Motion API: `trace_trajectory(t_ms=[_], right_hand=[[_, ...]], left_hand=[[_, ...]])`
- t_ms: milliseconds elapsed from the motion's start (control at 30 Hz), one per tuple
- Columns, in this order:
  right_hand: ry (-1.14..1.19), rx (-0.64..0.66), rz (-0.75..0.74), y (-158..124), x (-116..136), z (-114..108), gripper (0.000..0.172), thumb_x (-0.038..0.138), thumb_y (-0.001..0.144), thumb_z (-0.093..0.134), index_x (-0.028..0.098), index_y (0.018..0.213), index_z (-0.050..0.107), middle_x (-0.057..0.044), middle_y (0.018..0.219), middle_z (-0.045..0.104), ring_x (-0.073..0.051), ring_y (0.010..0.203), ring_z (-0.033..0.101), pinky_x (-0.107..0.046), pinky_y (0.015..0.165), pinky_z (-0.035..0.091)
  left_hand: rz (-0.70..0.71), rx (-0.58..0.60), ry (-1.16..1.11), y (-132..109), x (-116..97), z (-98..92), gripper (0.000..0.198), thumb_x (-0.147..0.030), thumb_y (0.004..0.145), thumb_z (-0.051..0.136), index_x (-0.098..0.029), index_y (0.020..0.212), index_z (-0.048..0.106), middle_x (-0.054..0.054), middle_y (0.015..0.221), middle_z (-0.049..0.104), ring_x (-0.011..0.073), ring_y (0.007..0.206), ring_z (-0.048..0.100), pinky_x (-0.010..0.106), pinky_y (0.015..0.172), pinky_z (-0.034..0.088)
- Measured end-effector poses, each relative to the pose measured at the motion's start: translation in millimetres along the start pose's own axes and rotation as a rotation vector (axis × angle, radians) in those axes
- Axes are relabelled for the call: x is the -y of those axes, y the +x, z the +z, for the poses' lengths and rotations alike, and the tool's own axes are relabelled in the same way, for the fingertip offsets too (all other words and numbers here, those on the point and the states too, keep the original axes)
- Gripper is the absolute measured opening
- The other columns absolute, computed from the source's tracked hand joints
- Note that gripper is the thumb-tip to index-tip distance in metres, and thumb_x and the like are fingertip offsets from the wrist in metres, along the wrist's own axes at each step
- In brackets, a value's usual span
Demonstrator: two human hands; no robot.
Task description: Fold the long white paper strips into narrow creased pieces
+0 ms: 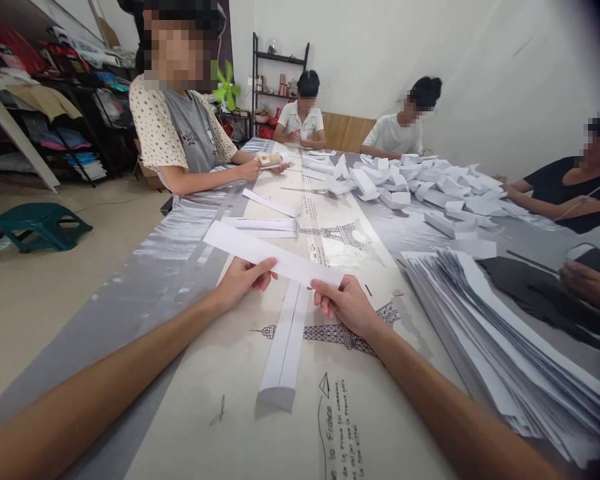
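Note:
A long white paper strip is stretched between my two hands above the table. My left hand pinches its lower edge near the middle, thumb on top. At the strip's right end, my right hand grips it between thumb and curled fingers. Beneath lies a folded paper piece with a seam along its length, its near end curved up. Farther off, more folded strips rest on the table covering, and a single narrow strip lies beyond them.
A thick stack of paper sheets lies to my right. Behind it spreads a heap of folded white paper pieces. The table covering has Eiffel Tower prints. Several people sit or stand around the table; one person's hands hold a beige object. A green stool stands left.

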State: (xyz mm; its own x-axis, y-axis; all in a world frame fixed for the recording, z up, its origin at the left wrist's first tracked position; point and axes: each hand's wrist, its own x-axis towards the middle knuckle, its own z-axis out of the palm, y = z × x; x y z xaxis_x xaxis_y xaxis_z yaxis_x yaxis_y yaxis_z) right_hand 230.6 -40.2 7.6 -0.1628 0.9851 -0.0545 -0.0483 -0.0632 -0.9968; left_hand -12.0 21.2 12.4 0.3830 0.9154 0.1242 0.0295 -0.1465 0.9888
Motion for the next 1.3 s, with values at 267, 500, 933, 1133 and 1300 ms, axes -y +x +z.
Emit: trace_trajectory(t_ms=[267,500,933,1133,1300], right_hand=[[0.075,-0.051,-0.015,0.7,-0.1,1.5,0.035,0.046,0.080,0.080,0.014,0.067,0.074,-0.003,0.056,0.066,-0.009,0.041,0.052,-0.022,0.039,0.039],[0.318,-0.270,-0.077,6.1,-1.4,-6.9,0.031,0.039,0.072,0.088,0.016,0.064,0.069,-0.001,0.063,0.066,-0.007,0.045,0.048,-0.022,0.042,0.038],[0.106,-0.229,0.034,2.2,-4.4,-1.6,0.047,0.056,0.078,0.080,0.018,0.054,0.068,-0.001,0.046,0.053,-0.013,0.051,0.051,-0.027,0.046,0.036],[0.246,-0.344,-0.018,5.4,-3.2,-3.0,0.046,0.050,0.072,0.086,0.016,0.052,0.063,-0.001,0.059,0.059,-0.006,0.044,0.035,-0.027,0.038,0.021],[0.303,-0.415,-0.066,8.0,0.1,-3.1,0.042,0.049,0.069,0.088,0.016,0.058,0.064,0.000,0.060,0.058,-0.005,0.044,0.034,-0.027,0.038,0.020]], left_hand=[[0.042,-0.565,-0.346,18.9,7.3,-7.7,0.041,-0.042,0.076,0.079,-0.017,0.056,0.054,0.000,0.054,0.059,0.0054,0.044,0.037,0.022,0.044,0.024],[0.032,-0.325,-0.147,9.2,4.3,-4.6,0.047,-0.050,0.084,0.074,-0.015,0.055,0.062,0.001,0.051,0.054,0.0075,0.046,0.038,0.026,0.049,0.028],[-0.044,0.062,0.146,-3.8,-2.4,-1.4,0.058,-0.062,0.096,0.052,-0.017,0.066,0.072,0.003,0.055,0.063,0.0125,0.054,0.053,0.024,0.056,0.042],[-0.039,-0.098,-0.023,4.9,2.2,-4.6,0.052,-0.057,0.089,0.065,-0.015,0.059,0.066,0.000,0.044,0.054,0.0085,0.043,0.043,0.023,0.046,0.033],[-0.007,-0.120,-0.044,7.9,4.1,-6.1,0.047,-0.054,0.087,0.070,-0.015,0.062,0.068,-0.001,0.048,0.055,0.0073,0.044,0.041,0.023,0.047,0.032]])
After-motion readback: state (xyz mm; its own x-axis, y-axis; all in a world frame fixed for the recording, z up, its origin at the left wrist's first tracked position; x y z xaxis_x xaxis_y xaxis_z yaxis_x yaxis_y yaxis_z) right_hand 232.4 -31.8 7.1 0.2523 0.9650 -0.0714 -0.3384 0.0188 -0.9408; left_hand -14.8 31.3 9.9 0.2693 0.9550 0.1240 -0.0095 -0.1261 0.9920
